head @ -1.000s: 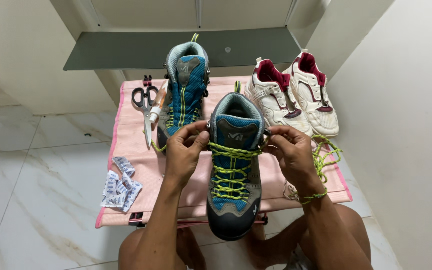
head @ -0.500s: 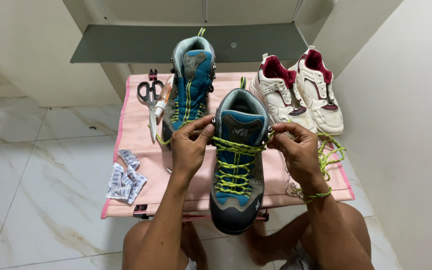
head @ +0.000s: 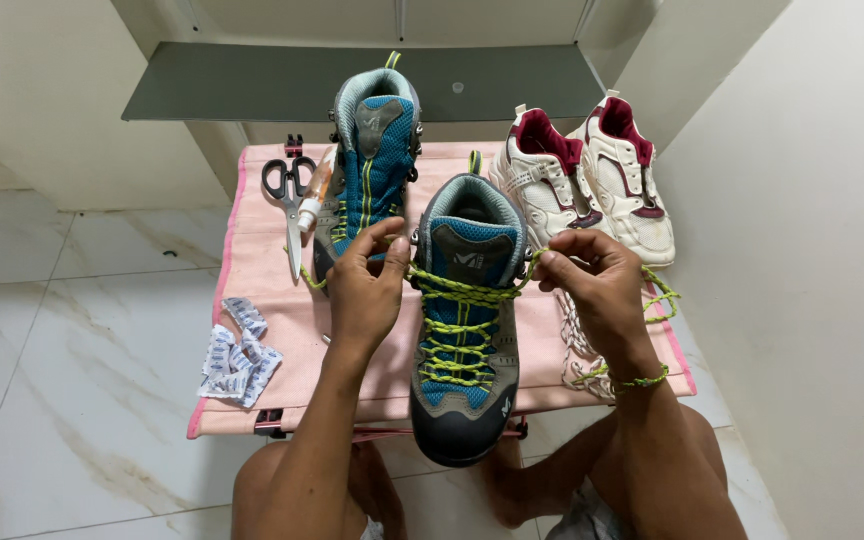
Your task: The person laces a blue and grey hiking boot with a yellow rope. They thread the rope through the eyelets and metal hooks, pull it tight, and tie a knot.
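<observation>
On the pink mat (head: pixel 282 300), from the head view, found the near boot (head: pixel 464 340) standing in the middle, toe over the front edge. Saw the hands well apart, one on each side of its collar. Noted the left hand (head: pixel 364 290) pinched on one end of the green lace (head: pixel 457 293) at the left top hook, and the right hand (head: pixel 592 280) pinched on the other end, with slack looped round that wrist.

Judged the step as drawing the lace taut across the top hooks. Reckoned the next move called for even pull on both ends and a firm seat in the hooks.

Spotted no box, tray or bin. Could make out nothing inside the boot's mouth. Noted the far boot (head: pixel 372 160), scissors (head: pixel 287 200), sneakers (head: pixel 582 180) and packets (head: pixel 237 350) lying around on the mat.
</observation>
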